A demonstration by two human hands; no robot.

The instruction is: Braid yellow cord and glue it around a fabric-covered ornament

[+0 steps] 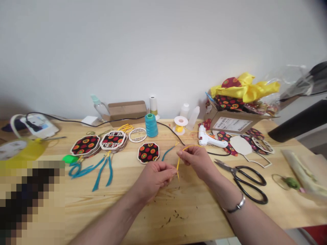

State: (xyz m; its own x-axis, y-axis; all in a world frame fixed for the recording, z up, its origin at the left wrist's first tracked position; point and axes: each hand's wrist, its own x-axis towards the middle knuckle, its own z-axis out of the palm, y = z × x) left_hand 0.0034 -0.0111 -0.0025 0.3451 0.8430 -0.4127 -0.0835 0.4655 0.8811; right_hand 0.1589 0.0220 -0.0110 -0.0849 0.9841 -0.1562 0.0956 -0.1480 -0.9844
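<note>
A thin yellow cord runs between my two hands above the wooden table. My left hand pinches it near its lower end, fingertips closed together. Higher up, my right hand grips the same cord between thumb and fingers, and a loop of it arches over the knuckles. Just beyond the hands lies a patterned fabric panel with a pale scalloped edge. A teal tassel with a yellow tip rests beside it. To the right of my right hand are black-handled scissors, lying with blades apart.
Behind stand a teal thread cone, a yellow cord spool and a white glue gun. Stacked patterned panels with teal tassels lie left. A cardboard box with fabric sits back right. A black cable crosses the table.
</note>
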